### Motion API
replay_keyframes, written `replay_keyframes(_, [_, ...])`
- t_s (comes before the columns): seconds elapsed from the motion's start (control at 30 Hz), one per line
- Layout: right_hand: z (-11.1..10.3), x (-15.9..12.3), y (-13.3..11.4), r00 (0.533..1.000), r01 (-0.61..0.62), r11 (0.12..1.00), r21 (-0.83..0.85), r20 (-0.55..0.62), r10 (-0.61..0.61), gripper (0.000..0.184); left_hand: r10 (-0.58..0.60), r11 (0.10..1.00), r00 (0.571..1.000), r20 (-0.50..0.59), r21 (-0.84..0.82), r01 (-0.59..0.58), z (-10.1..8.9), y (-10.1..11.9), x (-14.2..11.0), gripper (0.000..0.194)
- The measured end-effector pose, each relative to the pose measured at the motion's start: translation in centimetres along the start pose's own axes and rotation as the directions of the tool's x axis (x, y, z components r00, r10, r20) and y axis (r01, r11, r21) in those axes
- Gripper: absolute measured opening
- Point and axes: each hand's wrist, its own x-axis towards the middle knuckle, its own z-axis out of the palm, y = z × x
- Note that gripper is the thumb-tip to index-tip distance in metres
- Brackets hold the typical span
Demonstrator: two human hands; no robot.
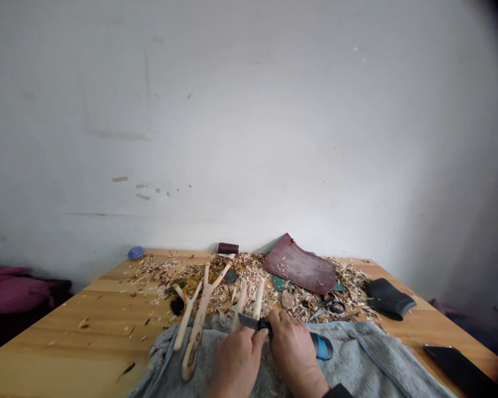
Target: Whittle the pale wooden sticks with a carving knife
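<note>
Left of the hands, two forks [200, 318] lie with their handles on the grey cloth [357, 342] and prongs toward the worktop's [58, 337] far edge. The left hand [239, 359] reaches up from the near edge, back upward, fingers curled closed around a third fork [258, 297], its two prongs pointing away; the thumb lies against the knife [249, 321]. The right hand [291, 342] slants in from the lower right, knuckles up, fist closed on the knife's handle, the blade pointing left across the prongs. The phone [460, 367] lies near the right edge.
</note>
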Motion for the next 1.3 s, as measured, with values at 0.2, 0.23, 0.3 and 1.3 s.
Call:
replay_keyframes(0.2, [0.2, 0.0, 0.0, 0.999, -0.003, 1.0, 0.007, -0.046, 0.003, 0.027, -0.027, 0.999, 1.0, 0.008, 0.023, 0.027, -0.1, 0.2, 0.0, 0.038])
replay_keyframes(0.23, [0.2, 0.0, 0.0, 0.999, -0.006, 1.0, 0.01, -0.052, 0.007, 0.027, -0.024, 0.999, 1.0, 0.009, 0.022, 0.024, -0.1, 0.2, 0.0, 0.037])
replay_keyframes(0.3, [0.3, 0.0, 0.1, 0.998, -0.01, 1.0, 0.006, -0.065, 0.011, 0.027, -0.012, 1.0, 1.0, 0.014, 0.017, 0.012, -0.2, 0.3, -0.1, 0.036])
replay_keyframes(1.3, [0.0, -0.1, 0.7, 1.0, 0.011, 0.998, 0.062, 0.01, -0.011, 0.028, -0.014, 1.0, 0.998, 0.066, -0.011, 0.015, -0.4, -0.7, 0.4, 0.031])
